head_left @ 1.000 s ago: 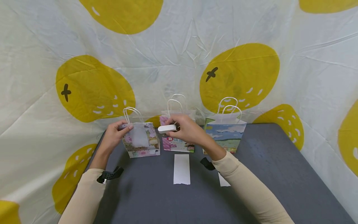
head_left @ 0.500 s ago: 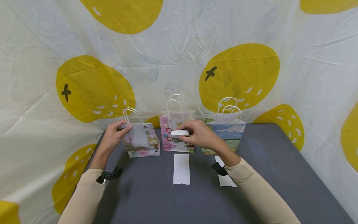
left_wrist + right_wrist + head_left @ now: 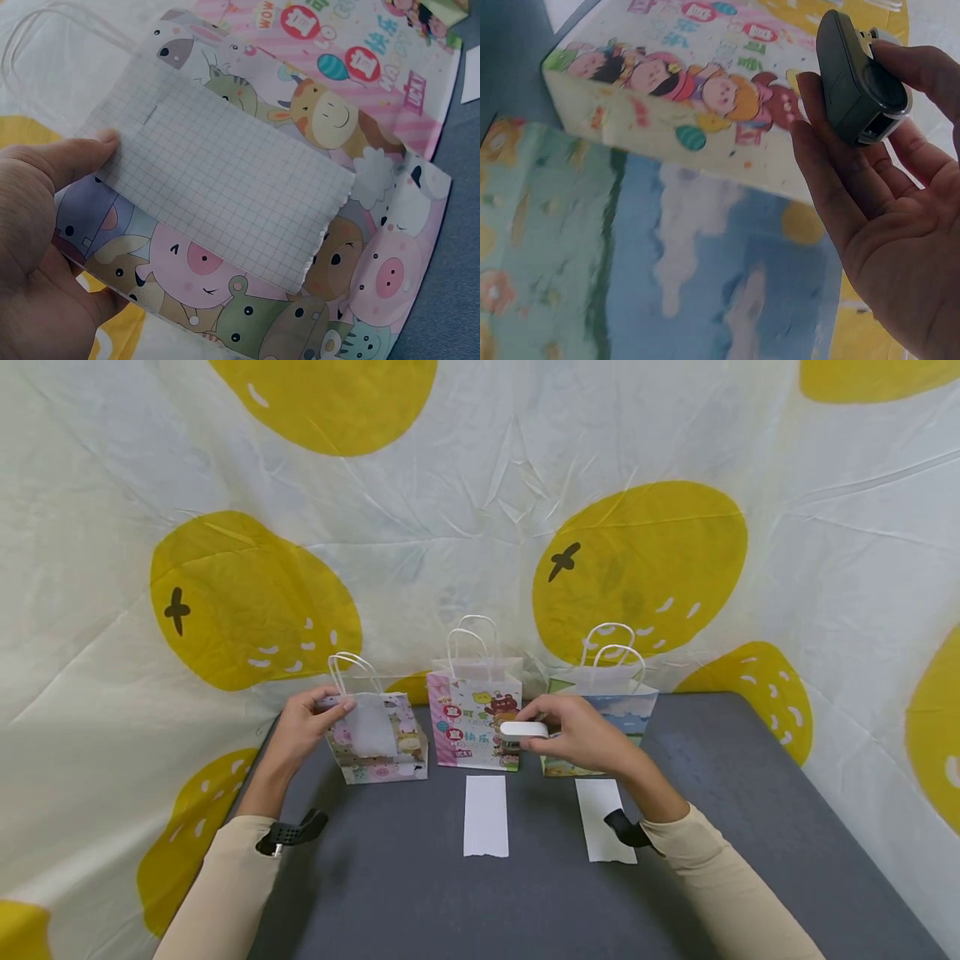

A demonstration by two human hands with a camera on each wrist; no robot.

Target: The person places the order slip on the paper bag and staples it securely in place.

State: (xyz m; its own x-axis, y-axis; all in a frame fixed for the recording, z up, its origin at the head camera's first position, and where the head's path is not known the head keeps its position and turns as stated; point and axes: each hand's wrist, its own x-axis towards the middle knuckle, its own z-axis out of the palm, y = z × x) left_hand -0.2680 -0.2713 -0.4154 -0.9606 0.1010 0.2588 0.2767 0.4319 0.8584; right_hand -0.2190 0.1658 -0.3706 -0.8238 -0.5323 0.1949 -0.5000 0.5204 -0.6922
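In the head view my left hand (image 3: 309,727) pinches the upper left edge of a small paper gift bag (image 3: 416,760) with cartoon animals, thumb in front. A strip of squared paper (image 3: 232,180) hangs down the bag's front, its lower end torn. A short dark staple (image 3: 151,114) shows near the strip's top. My right hand (image 3: 581,735) holds a small stapler (image 3: 523,730), white on top and dark underneath, between thumb and fingers. It hovers in front of the pink and white gift bag (image 3: 457,752) and overlaps the blue sky-print gift bag (image 3: 626,710).
Two more paper strips lie on the dark grey table (image 3: 420,893): a middle strip (image 3: 486,817) and a right strip (image 3: 596,810) partly behind my right wrist strap. All three bags stand in a row with white handles up. Behind them hangs a white sheet (image 3: 450,485) with yellow shapes.
My right hand has moved rightward and slightly down with the stapler, away from the animal bag and across the pink bag. The left hand stays on the animal bag.
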